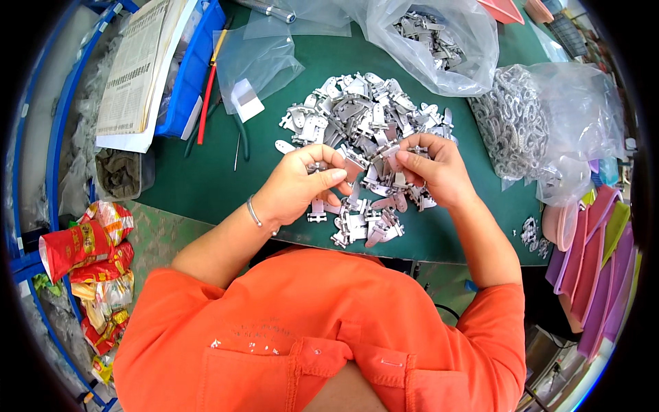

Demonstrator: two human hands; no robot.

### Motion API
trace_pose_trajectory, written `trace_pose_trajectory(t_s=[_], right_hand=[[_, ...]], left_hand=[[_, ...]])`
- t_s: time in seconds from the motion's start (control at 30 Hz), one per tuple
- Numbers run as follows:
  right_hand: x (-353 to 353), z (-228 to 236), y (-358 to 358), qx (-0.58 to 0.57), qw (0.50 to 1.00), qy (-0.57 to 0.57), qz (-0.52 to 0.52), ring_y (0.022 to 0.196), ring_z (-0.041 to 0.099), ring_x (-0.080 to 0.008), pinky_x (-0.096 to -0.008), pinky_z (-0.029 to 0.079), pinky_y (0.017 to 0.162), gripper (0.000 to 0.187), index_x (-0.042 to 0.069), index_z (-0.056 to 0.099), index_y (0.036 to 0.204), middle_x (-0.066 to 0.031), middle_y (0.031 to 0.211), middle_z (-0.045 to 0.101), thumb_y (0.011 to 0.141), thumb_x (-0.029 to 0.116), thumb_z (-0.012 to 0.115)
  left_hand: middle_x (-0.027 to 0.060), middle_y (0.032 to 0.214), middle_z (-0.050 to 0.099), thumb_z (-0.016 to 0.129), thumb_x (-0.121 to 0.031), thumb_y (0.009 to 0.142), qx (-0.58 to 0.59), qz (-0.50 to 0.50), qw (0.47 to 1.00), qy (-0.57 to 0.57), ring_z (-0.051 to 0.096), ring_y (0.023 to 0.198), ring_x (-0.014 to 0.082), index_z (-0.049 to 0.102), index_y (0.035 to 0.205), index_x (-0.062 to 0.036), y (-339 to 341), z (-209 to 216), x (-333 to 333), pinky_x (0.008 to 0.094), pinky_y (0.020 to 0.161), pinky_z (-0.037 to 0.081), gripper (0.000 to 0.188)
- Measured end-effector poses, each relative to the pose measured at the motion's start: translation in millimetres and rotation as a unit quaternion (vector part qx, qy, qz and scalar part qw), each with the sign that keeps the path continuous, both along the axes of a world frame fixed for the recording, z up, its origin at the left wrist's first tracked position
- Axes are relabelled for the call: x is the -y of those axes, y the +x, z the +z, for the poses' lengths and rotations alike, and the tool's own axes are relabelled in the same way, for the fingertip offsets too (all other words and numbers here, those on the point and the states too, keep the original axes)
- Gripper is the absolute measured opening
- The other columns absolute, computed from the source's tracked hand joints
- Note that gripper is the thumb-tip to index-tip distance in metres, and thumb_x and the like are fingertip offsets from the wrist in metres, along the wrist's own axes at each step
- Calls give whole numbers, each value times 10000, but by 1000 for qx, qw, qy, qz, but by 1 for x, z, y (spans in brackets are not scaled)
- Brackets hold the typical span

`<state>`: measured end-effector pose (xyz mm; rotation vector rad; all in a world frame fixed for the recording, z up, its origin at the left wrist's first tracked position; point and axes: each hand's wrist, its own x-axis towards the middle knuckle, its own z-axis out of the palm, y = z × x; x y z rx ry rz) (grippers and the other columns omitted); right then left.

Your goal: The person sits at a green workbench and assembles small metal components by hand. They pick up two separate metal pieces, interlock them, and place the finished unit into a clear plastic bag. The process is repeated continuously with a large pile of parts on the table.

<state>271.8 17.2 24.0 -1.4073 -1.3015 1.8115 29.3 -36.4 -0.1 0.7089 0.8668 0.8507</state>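
Observation:
A heap of small silver metal hinge-like parts (364, 103) covers the middle of the green table. Over its near left side, my left hand (305, 182) is closed, thumb and fingers pinching one flat metal part (354, 165). Facing it from the right, my right hand (439, 172) pinches another metal part (390, 157) between thumb and forefinger. The two held pieces are close together above the heap; whether they touch I cannot tell. A smaller cluster of the same parts (357, 223) lies nearer the table's front edge, below my hands.
Farther back stands an open clear bag (446, 65) of metal parts. To the right is a bag of metal rings (511, 123). A red-handled tool (207, 103), a blue bin (192, 75) and newspapers (130, 82) are at left. Coloured trays (590, 254) stand right of the green table (185, 178).

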Motion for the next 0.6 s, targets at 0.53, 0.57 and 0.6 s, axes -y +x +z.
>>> trace_pose_trajectory(t_s=[0.53, 0.57, 0.6], right_hand=[[8, 17, -1, -148, 984, -98, -1, 511, 614, -129, -243, 479, 406, 153, -28, 604, 942, -79, 697, 634, 853, 80, 668], [6, 20, -2, -140, 985, -102, 14, 509, 615, -129, -246, 480, 405, 142, -26, 607, 932, -77, 690, 633, 851, 75, 667], [5, 25, -3, -134, 985, -104, 26, 508, 616, -129, -249, 481, 404, 131, -25, 611, 922, -74, 684, 632, 850, 69, 667]], left_hand=[[21, 674, 540, 559, -119, 938, 8, 47, 999, 16, 396, 467, 50, 576, 1145, -10, 14, 11, 8, 179, 424, 311, 235], [12, 672, 534, 555, -109, 936, -9, 48, 999, 13, 392, 463, 50, 596, 1111, -12, 12, 11, 8, 183, 418, 300, 205], [20, 696, 559, 570, -91, 924, -6, 48, 999, 3, 424, 497, 50, 608, 1078, -6, 11, 10, 8, 180, 431, 317, 180]])
